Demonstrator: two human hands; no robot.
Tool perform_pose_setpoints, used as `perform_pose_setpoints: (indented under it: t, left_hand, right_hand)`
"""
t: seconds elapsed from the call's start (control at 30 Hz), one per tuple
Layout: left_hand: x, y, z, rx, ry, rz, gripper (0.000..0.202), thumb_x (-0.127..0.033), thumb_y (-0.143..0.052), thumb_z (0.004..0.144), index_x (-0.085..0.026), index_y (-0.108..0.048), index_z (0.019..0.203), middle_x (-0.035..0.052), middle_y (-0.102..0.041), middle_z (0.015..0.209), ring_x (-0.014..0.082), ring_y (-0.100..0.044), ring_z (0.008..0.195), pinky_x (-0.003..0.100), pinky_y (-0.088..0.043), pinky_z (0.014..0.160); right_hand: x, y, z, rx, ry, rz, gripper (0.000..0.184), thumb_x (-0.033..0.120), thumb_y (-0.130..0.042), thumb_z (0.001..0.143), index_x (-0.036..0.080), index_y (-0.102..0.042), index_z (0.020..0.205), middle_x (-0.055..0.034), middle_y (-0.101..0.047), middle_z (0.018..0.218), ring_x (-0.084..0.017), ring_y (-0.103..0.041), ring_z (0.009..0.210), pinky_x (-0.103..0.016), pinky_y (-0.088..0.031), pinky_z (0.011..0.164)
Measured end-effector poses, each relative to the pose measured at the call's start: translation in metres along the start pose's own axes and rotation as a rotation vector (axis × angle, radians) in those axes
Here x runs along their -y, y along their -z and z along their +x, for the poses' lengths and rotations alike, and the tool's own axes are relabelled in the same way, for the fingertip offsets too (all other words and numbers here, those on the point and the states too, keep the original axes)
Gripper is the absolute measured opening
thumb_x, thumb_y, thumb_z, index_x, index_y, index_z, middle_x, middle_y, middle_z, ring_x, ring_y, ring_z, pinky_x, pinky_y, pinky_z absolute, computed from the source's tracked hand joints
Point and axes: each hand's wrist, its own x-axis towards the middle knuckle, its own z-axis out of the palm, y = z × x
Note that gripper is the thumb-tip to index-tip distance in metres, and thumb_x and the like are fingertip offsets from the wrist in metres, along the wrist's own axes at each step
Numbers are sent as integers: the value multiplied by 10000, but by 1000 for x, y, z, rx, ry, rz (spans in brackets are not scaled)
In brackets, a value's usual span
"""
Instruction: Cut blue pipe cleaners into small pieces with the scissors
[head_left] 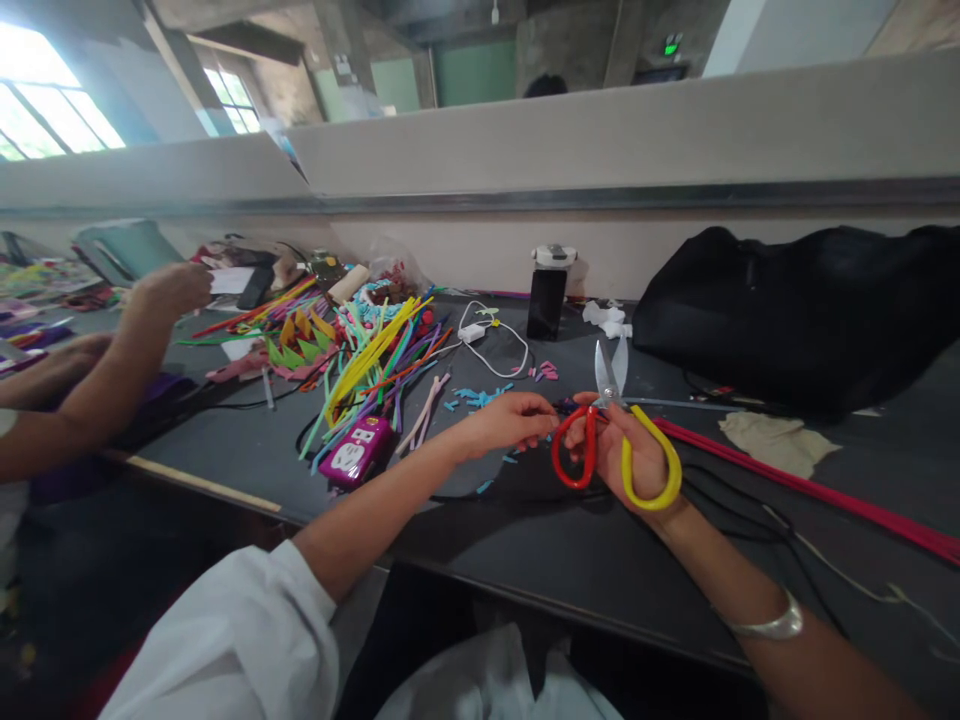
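Near the front of the dark table, my right hand (pixel 636 448) is closed around a pair of scissors (pixel 610 376), one handle loop red and the other yellow. The blades point away from me and stand slightly apart. To its left, my left hand (pixel 519 420) is closed in a pinch, its fingertips close to the red loop. Something small and dark lies by those fingertips, too hidden to name. Blue fuzzy snippets (pixel 480 397) and pink snippets (pixel 549 371) are scattered beyond my hands. A bundle of long red fuzzy stems (pixel 795 482) stretches from my right hand towards the right edge.
A purple power socket block (pixel 358 452) and a heap of coloured fuzzy stems (pixel 379 360) lie left. Behind are a white charging cable (pixel 474 332), a dark bottle (pixel 547 300) and a large black bag (pixel 780 320). A co-worker's arm (pixel 127 340) reaches in from the left.
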Motion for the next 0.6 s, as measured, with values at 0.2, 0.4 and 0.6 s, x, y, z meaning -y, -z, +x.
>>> perform_pose_setpoints:
  t: [0.2, 0.4, 0.6]
  left_hand:
    - [-5, -26, 14, 25, -82, -94, 285, -410, -575, 824, -137, -571, 744, 10, -595, 661, 89, -539, 626, 205, -413, 583]
    - [27, -44, 28, -89, -87, -379, 372, -481, -656, 755, -124, -589, 836, -13, -574, 601, 90, -537, 530, 236, -453, 576]
    - [36, -37, 27, -73, -114, -396, 384, -503, -654, 754, -123, -597, 756, -18, -554, 558, 77, -504, 503, 205, -399, 523]
  right_hand:
    - [-7, 6, 6, 44, -31, 52, 403, 382, -479, 803, 199, -542, 1157, -46, -662, 772, -204, -638, 674, -313, -483, 555]
    - [-13, 8, 10, 21, -70, 29, 488, 336, -544, 748, 188, -524, 1213, -27, -660, 706, -183, -618, 598, -246, -387, 436]
    - [-13, 2, 8, -27, -81, -72, 560, 354, -611, 728, 170, -491, 1243, -16, -662, 658, -170, -610, 571, -216, -363, 421]
